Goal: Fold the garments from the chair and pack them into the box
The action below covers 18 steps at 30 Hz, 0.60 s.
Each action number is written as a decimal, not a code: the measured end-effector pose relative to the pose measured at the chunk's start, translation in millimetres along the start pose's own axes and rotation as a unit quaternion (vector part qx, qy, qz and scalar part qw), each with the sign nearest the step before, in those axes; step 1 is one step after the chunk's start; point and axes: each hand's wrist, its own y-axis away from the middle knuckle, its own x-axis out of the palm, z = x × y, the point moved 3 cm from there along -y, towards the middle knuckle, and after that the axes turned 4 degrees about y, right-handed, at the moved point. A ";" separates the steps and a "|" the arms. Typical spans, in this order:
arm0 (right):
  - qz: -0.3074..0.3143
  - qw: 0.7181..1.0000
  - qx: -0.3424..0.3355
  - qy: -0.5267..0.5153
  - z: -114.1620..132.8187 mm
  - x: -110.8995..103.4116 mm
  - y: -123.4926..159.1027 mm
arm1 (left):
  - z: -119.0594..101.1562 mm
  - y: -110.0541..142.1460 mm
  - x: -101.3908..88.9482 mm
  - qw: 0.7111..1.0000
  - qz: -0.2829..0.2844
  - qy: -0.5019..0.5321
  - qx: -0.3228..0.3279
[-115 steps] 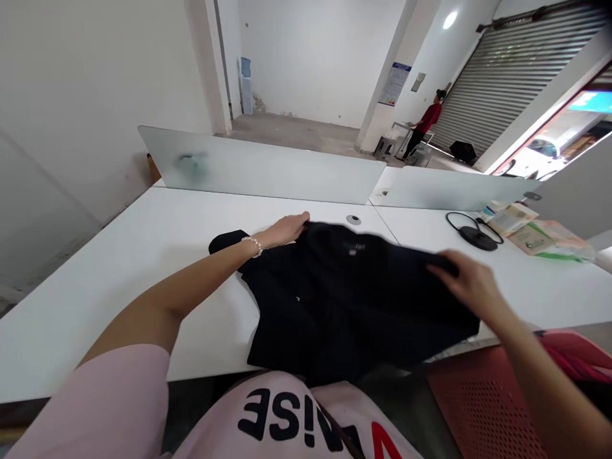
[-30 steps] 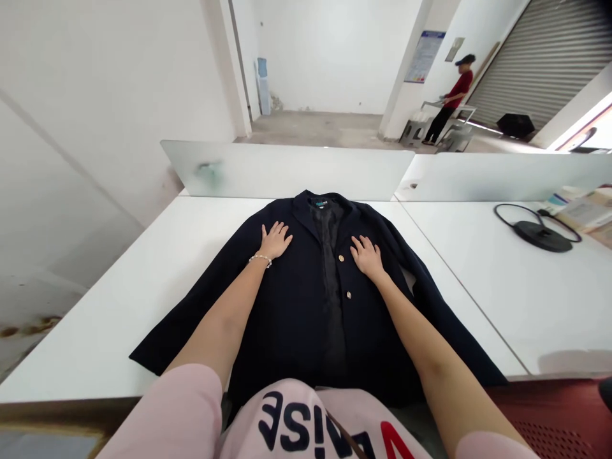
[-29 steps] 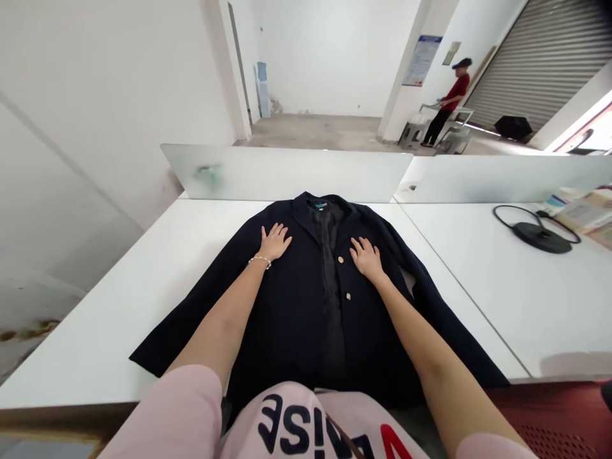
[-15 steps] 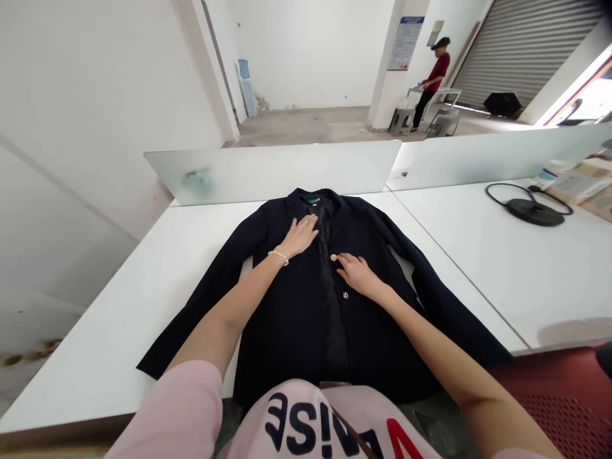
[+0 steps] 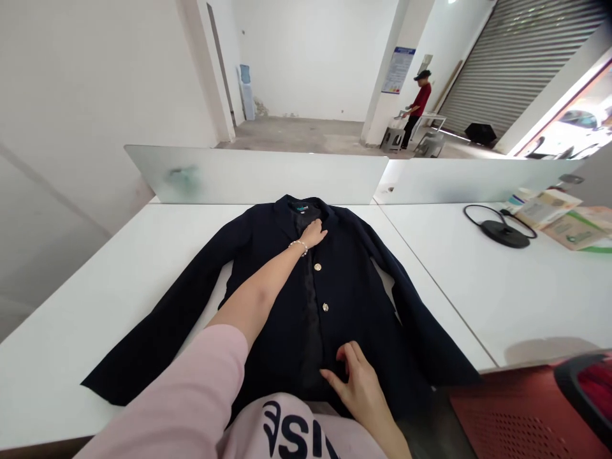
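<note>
While the jacket [image 5: 282, 331] is lying face up on the white table [image 5: 115, 261], its collar is pointing towards the frosted divider [image 5: 268, 175] and its sleeves are spreading out to both sides. The front is hanging slightly open, showing a strip of dark lining [image 5: 310, 325] beside the two gold buttons [image 5: 318, 267].

The left hand [image 5: 314, 234], below a beaded bracelet [image 5: 305, 249], is resting at the neck opening near the lapel. Its fingers are bending inwards, but whether they are pinching cloth or only pressing on it, I cannot tell. The right hand [image 5: 363, 386] is reaching over the lower front near the opening, thumb and forefinger curving well apart with nothing visibly between them; whether it is touching the cloth is unclear.

Judging by this pose, the hands are arranging the jacket's front. Any hold on the lower edge would be calling for the right thumb and forefinger to close on one layer, with the left hand steadying the neck so that the body is not sliding or creasing.

Off to the right, a black cable on a round base [image 5: 504, 234] is sitting beside some boxes [image 5: 549, 207], and beyond the divider a person in red [image 5: 421, 101] is standing.
</note>
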 end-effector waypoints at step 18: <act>0.088 0.991 -0.056 -0.087 22.2 -39.1 -24.8 | -4.7 -50.8 0.3 0.984 0.018 0.169 -0.049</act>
